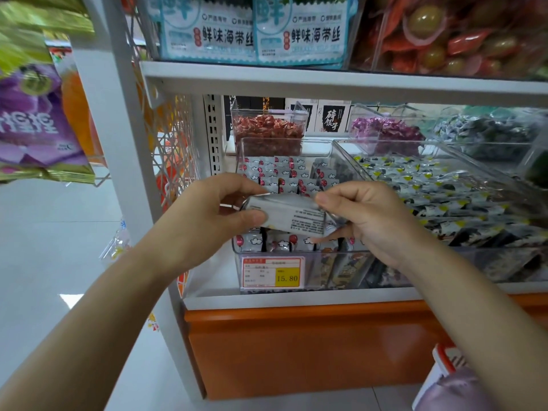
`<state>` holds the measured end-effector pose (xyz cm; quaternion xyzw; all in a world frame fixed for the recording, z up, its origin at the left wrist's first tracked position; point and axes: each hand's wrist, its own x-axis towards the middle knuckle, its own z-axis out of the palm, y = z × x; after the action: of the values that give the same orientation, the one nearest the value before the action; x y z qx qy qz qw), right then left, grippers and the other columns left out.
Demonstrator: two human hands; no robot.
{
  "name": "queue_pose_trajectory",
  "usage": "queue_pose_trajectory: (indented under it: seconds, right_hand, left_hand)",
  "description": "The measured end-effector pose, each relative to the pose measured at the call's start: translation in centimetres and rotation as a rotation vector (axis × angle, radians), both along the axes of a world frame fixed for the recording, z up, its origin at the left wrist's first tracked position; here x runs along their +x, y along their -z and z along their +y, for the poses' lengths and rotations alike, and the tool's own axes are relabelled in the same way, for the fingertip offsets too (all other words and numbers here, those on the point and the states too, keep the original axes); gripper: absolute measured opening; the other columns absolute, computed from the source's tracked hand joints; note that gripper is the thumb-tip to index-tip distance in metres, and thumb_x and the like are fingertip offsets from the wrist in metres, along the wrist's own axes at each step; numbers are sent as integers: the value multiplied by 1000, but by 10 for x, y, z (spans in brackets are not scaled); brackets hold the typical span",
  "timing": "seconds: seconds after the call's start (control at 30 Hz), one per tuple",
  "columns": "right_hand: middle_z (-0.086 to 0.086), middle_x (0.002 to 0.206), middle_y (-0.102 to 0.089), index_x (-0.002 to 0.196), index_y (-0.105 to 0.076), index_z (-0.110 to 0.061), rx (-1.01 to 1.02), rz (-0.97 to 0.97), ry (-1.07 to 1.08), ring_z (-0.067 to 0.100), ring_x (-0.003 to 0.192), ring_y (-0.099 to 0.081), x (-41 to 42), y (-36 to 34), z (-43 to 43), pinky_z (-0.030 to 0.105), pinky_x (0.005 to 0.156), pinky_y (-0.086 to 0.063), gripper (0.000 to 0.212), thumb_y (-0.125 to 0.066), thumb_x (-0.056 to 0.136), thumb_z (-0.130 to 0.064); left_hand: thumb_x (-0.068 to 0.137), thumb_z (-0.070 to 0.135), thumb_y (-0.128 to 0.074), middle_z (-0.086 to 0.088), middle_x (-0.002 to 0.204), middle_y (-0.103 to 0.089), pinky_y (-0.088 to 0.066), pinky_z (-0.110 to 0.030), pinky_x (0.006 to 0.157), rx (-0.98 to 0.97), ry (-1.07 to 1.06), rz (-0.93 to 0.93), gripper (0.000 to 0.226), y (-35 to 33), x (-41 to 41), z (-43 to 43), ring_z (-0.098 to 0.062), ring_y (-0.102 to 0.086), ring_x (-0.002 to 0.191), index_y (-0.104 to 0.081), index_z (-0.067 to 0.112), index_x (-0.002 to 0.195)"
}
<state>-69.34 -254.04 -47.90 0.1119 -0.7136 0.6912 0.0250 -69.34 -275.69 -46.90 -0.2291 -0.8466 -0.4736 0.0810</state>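
Both hands are up at the shelf front, and between them is a small silver snack packet, held lengthwise with its printed back panel facing the camera; the left hand pinches the packet's left end, thumb pressed on the near face and the other fingers curled over the top edge; the right hand pinches the right end, thumb on the upper corner and a fingertip showing beneath the lower edge; the packet hangs in the air, clear of everything, just in front of and above a clear acrylic bin; directly behind and below the fingers that bin holds rows of matching packets printed with red balloons and white clouds; below the fingers, on the bin's front wall, sits a red and yellow price label reading 15.80; to the right of the fingers, a wider clear bin carries packets with yellow corners; further back beyond the fingers stand a tub of red wrapped sweets and one of purple wrapped sweets; high above the fingers, on the upper shelf, blue and white seaweed bags stand upright.
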Motion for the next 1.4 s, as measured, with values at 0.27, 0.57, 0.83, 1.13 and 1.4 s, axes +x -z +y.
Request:
queue_pose_trajectory:
  seconds: [0.27, 0.57, 0.83, 1.13, 1.4]
  right_hand:
    - [11, 80, -74, 75, -70, -4, -158, -71, 30, 26, 72, -72, -2, 7, -2, 27, 53, -58, 26, -62, 73, -28]
    - [-2, 87, -73, 111, -62, -16, -103, 49, -35, 17, 81, -70, -3, 12, -7, 26, 70, -57, 43, -69, 69, -21]
    - [5, 92, -70, 94, -63, -16, -9, 112, 247, 15, 72, -71, -17, 4, -3, 20, 62, -56, 19, -64, 83, -1]
    - [3, 105, -56, 108, -57, -5, 504, 333, 371, 15, 95, -56, -97, -18, -36, 30, 86, -51, 25, -65, 85, -9]
    - [11, 105, -63, 105, -62, -4, 1065, 371, 110, 26, 96, -58, -144, -9, -69, 37, 84, -47, 33, -72, 80, -22]
  left_hand:
    - [75, 17, -73, 8, 102, -56, -46, -5, 73, -128, -71, 141, 39, 2, -3, 2, -3, -56, 92, -60, 34, 107]
    - [77, 30, -69, 3, 80, -66, -44, -6, 59, 0, -293, 151, 37, 8, -6, 1, -7, -63, 73, -65, 20, 112]
    - [81, 45, -61, -4, 129, -51, -34, -31, 98, -339, -410, 352, 62, 15, -23, -4, -22, -44, 120, -48, 15, 134]
    - [83, 61, -40, -2, 158, -3, -4, -34, 115, -570, -234, 112, 88, 35, -44, -1, -17, 1, 143, -3, 16, 150]
    - [80, 64, -39, 0, 158, 3, -3, -34, 114, -564, -193, 59, 93, 37, -47, -2, -16, 4, 144, 3, 19, 149]
